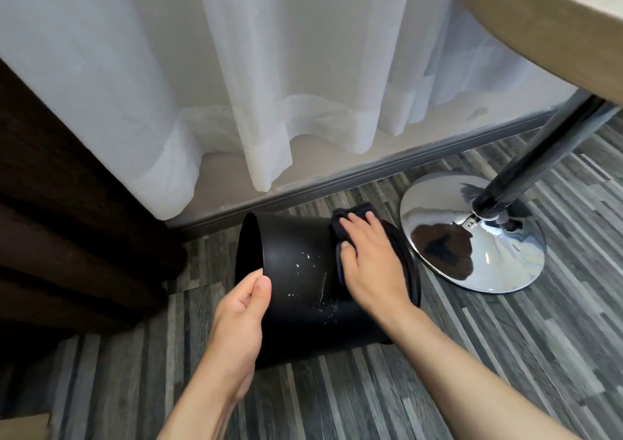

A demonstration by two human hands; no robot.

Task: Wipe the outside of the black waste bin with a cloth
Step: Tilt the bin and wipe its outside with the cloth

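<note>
The black waste bin (296, 260) lies tipped on its side on the floor, its open mouth facing left. White specks and a pale streak mark its upper wall. My left hand (242, 308) grips the bin's rim at the near left, thumb on the outside. My right hand (367, 260) presses a dark cloth (401, 250) flat against the bin's right end, near its base. The cloth drapes over that end and hides it.
A chrome round table base (472, 233) with a dark pole (539, 159) stands close to the right of the bin. White sheer curtains (269, 85) hang behind, a dark brown curtain (67, 203) at left. The wooden tabletop edge (546, 28) overhangs top right. Grey striped floor (371, 399) lies in front.
</note>
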